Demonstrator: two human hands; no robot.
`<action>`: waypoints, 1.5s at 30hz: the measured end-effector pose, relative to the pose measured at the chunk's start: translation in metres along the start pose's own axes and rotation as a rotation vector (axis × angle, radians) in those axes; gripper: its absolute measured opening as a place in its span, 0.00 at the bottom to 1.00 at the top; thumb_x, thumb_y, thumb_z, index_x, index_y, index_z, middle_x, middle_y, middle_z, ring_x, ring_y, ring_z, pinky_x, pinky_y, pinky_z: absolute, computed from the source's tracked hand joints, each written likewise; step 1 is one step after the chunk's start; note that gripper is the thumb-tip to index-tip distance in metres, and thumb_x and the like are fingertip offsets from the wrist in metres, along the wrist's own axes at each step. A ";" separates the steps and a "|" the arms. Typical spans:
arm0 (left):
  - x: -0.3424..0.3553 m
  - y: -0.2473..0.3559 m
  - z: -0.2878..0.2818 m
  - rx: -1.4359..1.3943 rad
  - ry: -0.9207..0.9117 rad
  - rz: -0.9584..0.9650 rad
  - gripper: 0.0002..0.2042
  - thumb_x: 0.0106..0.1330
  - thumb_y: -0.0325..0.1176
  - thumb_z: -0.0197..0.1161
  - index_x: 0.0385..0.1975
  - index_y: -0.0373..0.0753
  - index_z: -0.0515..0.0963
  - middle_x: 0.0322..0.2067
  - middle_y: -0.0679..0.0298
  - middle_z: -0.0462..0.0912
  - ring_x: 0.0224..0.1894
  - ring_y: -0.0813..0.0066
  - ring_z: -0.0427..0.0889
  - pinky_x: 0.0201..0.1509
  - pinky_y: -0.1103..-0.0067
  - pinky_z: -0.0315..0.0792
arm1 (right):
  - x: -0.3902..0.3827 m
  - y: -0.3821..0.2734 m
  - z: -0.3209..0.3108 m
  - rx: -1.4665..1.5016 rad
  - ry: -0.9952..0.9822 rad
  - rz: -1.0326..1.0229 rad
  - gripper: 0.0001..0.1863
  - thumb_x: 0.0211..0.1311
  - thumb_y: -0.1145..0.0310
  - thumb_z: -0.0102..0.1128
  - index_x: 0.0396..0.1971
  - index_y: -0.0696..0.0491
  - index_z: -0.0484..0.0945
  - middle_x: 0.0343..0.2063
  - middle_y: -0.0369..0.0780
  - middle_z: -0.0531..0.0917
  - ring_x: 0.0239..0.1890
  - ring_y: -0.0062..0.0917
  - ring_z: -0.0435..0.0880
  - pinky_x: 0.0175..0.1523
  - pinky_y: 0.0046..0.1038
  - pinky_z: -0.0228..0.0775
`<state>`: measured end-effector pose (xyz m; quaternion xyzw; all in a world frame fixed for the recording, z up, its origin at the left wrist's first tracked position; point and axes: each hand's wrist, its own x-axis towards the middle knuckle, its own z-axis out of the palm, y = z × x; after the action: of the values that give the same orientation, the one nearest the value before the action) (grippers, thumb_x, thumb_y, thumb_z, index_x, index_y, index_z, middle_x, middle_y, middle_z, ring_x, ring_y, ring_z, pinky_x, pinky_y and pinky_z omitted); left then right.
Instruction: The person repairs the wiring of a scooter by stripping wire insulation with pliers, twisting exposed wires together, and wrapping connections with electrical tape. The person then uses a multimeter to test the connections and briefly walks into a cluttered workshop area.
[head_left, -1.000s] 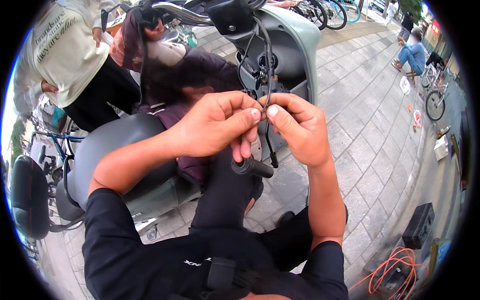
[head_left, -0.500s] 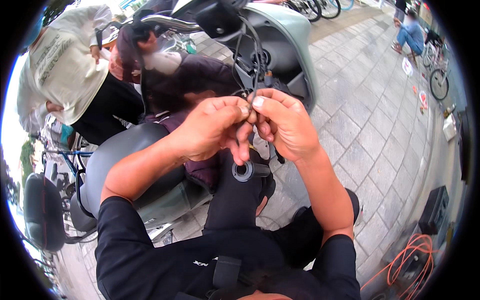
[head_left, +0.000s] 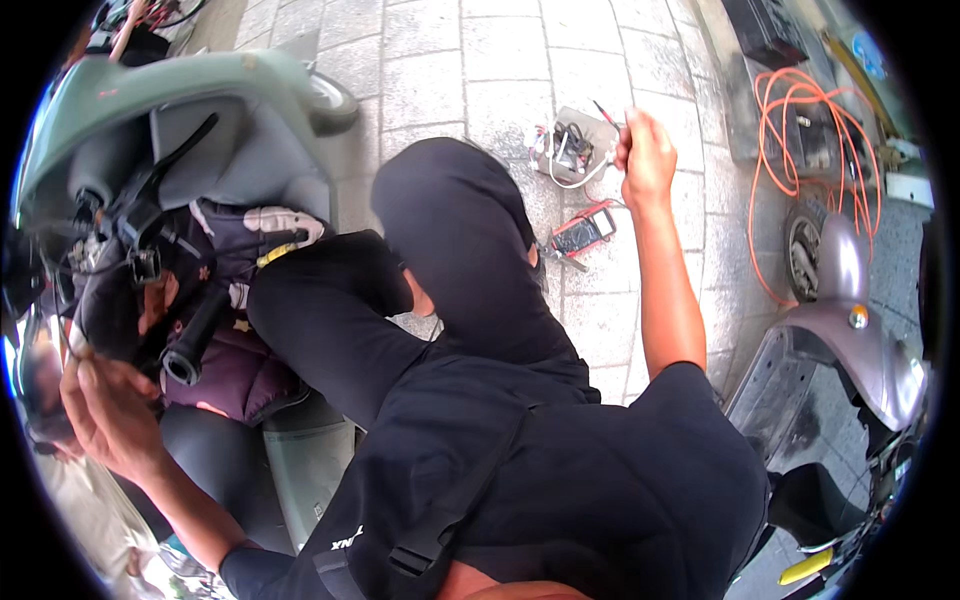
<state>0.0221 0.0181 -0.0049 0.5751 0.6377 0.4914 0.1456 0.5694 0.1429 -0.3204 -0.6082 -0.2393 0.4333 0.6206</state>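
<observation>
My left hand [head_left: 115, 410], at the far left, pinches a thin black cable [head_left: 62, 330] by the pale green scooter's [head_left: 120, 95] handlebar wiring. Beside it a black tubular grip [head_left: 200, 335] lies over a purple padded cover [head_left: 240, 385]. My right hand [head_left: 645, 160] is raised at upper right, closed on a slim red test probe [head_left: 605, 115]. Below it on the pavement lie a multimeter [head_left: 585, 232] with leads and an open grey box [head_left: 555, 160] holding cables.
On the right are an orange cord [head_left: 760, 200], a black case [head_left: 760, 25] and a silver scooter [head_left: 865, 370]. Paving [head_left: 430, 80] runs ahead between the scooters. A person in a pale top [head_left: 85, 500] stands at the lower left.
The view has swung right. My hands have parted: the left stays by the scooter's wiring, the right has left the cable, moved out rightward and taken hold of the probe.
</observation>
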 end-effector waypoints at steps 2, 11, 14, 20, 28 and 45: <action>0.011 0.008 0.005 0.018 0.025 -0.002 0.12 0.81 0.33 0.51 0.51 0.30 0.74 0.26 0.61 0.72 0.22 0.76 0.72 0.24 0.83 0.67 | 0.013 0.098 -0.072 -0.237 0.244 0.035 0.11 0.72 0.62 0.62 0.38 0.56 0.79 0.22 0.34 0.77 0.19 0.14 0.72 0.22 0.21 0.63; 0.026 0.028 0.040 -0.150 -0.050 -0.128 0.11 0.81 0.34 0.50 0.49 0.32 0.73 0.25 0.60 0.73 0.23 0.77 0.68 0.24 0.82 0.63 | -0.069 0.218 -0.094 -1.742 -0.708 0.517 0.25 0.64 0.53 0.62 0.55 0.53 0.82 0.54 0.45 0.85 0.57 0.41 0.85 0.59 0.44 0.76; 0.024 0.032 0.035 -0.169 -0.036 -0.145 0.15 0.81 0.36 0.49 0.55 0.31 0.72 0.29 0.58 0.75 0.26 0.77 0.69 0.26 0.83 0.63 | -0.088 0.255 -0.097 -1.889 -0.654 0.381 0.23 0.64 0.61 0.61 0.56 0.55 0.78 0.55 0.47 0.84 0.58 0.38 0.85 0.57 0.43 0.77; 0.018 0.040 0.021 -0.142 -0.067 -0.127 0.17 0.82 0.36 0.49 0.59 0.30 0.73 0.33 0.67 0.67 0.30 0.80 0.68 0.29 0.85 0.63 | -0.102 0.283 -0.115 -1.672 -0.673 0.085 0.23 0.60 0.70 0.63 0.54 0.61 0.72 0.52 0.53 0.81 0.56 0.47 0.84 0.58 0.42 0.78; 0.019 0.044 0.004 -0.180 -0.003 -0.181 0.16 0.79 0.37 0.57 0.57 0.32 0.73 0.30 0.65 0.72 0.26 0.79 0.71 0.23 0.82 0.63 | -0.106 0.181 -0.134 -0.804 -0.614 0.494 0.20 0.72 0.67 0.51 0.59 0.61 0.73 0.37 0.43 0.85 0.36 0.34 0.86 0.45 0.36 0.78; 0.000 0.021 0.002 -0.545 -0.322 -0.175 0.14 0.78 0.31 0.60 0.57 0.32 0.77 0.39 0.61 0.85 0.36 0.77 0.86 0.41 0.77 0.84 | -0.073 0.284 -0.079 -0.259 -0.687 0.755 0.36 0.74 0.51 0.54 0.72 0.59 0.62 0.63 0.52 0.75 0.64 0.37 0.76 0.67 0.37 0.69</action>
<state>0.0361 0.0162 0.0106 0.5283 0.4984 0.5324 0.4348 0.5274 0.0059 -0.5881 -0.5469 -0.2446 0.7679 0.2267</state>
